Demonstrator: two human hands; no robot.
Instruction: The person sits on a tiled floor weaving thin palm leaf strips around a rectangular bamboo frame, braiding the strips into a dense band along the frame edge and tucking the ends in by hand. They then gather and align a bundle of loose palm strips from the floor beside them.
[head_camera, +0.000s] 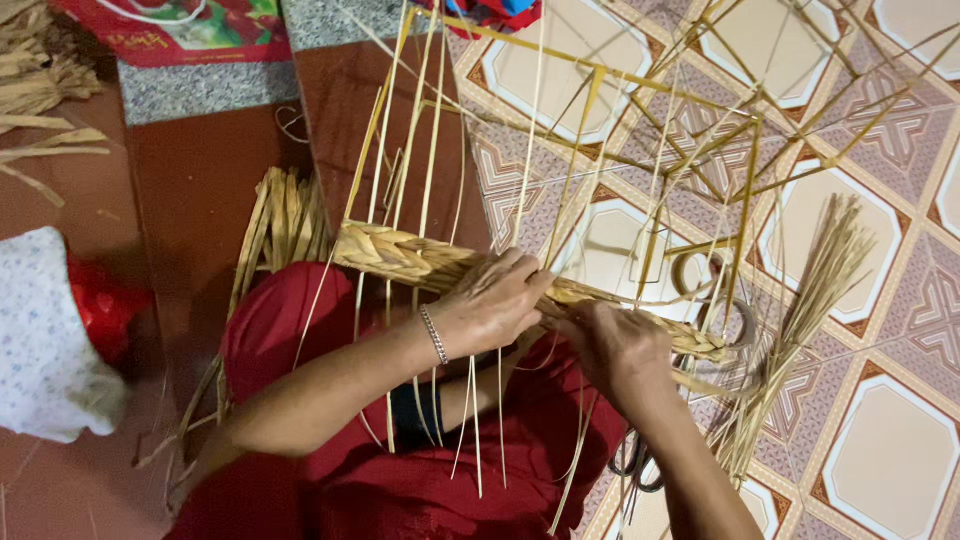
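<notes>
Patterned floor tiles (890, 455) in beige and brown lie under the long braided band of pale yellow straw (420, 258), which rests over the lap. Both hands meet on this band — left hand (492, 300) has its grip closed over the middle, right hand (615, 345) pinches strands just beside it. A loose bundle of dry straw stalks (810, 290) lies beyond the band's right end.

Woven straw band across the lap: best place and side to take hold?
Probably grip the woven straw band at its free far-left end, coming from the left. That end is plaited thick and flat, juts past the knee and is uncovered. The left hand and right hand already clamp the middle and right part, and loose upright straw strips crowd the top edge.
</notes>
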